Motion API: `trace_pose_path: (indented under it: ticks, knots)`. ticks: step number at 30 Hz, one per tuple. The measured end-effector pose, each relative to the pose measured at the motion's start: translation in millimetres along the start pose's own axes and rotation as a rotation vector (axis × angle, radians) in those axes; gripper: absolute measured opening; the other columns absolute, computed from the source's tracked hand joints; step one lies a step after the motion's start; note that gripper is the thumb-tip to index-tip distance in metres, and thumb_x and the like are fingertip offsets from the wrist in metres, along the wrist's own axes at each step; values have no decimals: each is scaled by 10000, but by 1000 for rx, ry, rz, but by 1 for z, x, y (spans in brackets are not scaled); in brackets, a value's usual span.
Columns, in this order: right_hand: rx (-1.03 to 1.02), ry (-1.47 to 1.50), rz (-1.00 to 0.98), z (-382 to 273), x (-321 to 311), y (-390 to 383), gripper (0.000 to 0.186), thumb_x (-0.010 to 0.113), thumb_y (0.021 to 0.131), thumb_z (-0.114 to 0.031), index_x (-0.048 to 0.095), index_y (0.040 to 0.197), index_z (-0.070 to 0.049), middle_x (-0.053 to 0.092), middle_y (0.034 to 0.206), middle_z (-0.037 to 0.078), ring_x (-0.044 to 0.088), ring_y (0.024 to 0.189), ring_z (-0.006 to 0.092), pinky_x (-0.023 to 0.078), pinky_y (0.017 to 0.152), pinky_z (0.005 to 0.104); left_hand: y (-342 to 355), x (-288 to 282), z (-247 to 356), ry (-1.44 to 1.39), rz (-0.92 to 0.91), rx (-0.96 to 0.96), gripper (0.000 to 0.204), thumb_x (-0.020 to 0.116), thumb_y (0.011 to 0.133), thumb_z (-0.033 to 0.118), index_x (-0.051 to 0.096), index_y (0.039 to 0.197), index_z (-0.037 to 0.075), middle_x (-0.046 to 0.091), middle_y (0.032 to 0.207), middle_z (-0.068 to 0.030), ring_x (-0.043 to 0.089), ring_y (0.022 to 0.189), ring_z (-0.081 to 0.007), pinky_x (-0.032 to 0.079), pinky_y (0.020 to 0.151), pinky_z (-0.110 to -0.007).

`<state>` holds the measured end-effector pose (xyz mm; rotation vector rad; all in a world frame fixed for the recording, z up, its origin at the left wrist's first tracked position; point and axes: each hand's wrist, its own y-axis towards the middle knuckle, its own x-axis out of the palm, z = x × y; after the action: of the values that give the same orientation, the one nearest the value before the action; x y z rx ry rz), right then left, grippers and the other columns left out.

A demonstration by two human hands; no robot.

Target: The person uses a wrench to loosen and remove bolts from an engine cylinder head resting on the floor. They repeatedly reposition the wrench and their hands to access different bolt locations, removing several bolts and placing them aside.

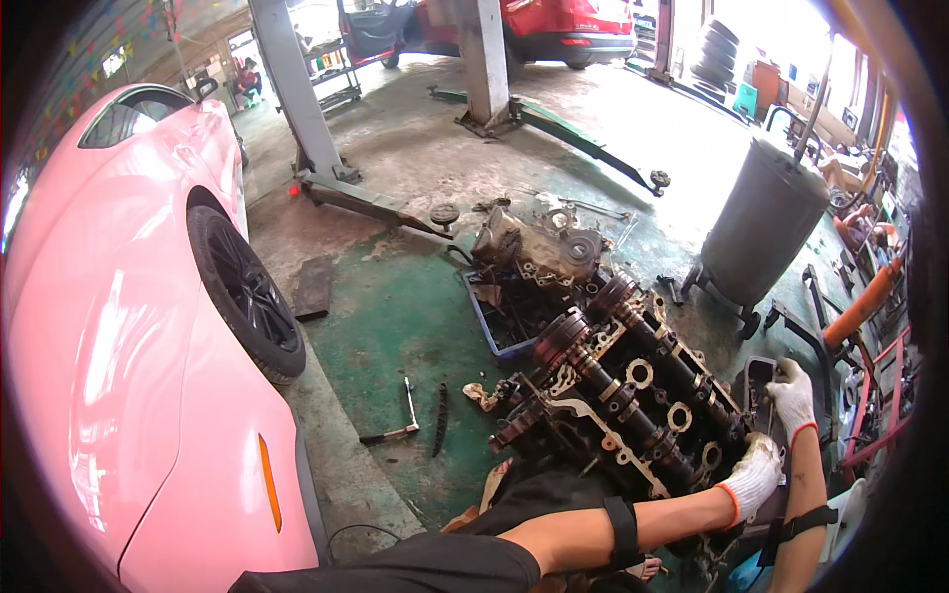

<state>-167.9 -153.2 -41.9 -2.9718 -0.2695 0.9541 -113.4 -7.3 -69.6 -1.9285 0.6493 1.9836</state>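
Note:
A greasy cylinder head (633, 395) with two camshafts lies on the floor in front of me. My left hand (753, 476), in a white glove with an orange cuff, rests on the near right end of the head. My right hand (793, 393), gloved the same way, grips the edge of a dark metal part (759, 385) beside the head's right side. Black straps circle both forearms.
A pink car (129, 326) fills the left. A blue tray (484, 326) of parts and an engine block piece (539, 247) lie beyond the head. A ratchet wrench (400, 420) lies on the green floor. A grey drain barrel (766, 222) stands right; lift posts (297, 89) behind.

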Motion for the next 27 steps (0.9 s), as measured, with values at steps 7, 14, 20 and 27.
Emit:
trace_pose_path:
  ticks: [7, 14, 20, 27]
  knots:
    - [-437, -623, 65, -74, 46, -61, 427, 668, 804, 22, 665, 1232, 19, 721, 1075, 278, 705, 1032, 419, 560, 909, 444, 19, 61, 29, -132, 46, -103, 448, 402, 1082, 327, 559, 1458, 141, 536, 1493, -100, 479, 1364, -272, 405, 1132, -431]
    - [-539, -536, -47, -99, 44, -99, 320, 663, 803, 6, 692, 1121, 27, 725, 1019, 262, 715, 995, 407, 568, 876, 443, 17, 29, 34, -554, -114, 101, 507, 349, 1065, 364, 498, 1495, 141, 447, 1553, -174, 391, 1417, -414, 308, 1158, -593]
    - [-704, -569, 6, -107, 45, -128, 279, 613, 802, 20, 682, 1072, 23, 704, 968, 259, 684, 921, 449, 551, 820, 495, -42, 0, 29, -546, -3, 257, 477, 386, 1054, 350, 531, 1458, 141, 481, 1520, -152, 429, 1391, -367, 334, 1152, -545]
    - [-790, -635, 44, -99, 43, -169, 206, 665, 754, 8, 636, 955, -28, 664, 830, 207, 661, 736, 426, 528, 651, 486, -57, 16, 45, -402, 30, 266, 431, 426, 1041, 282, 565, 1416, 121, 526, 1451, -152, 477, 1335, -344, 367, 1134, -508]
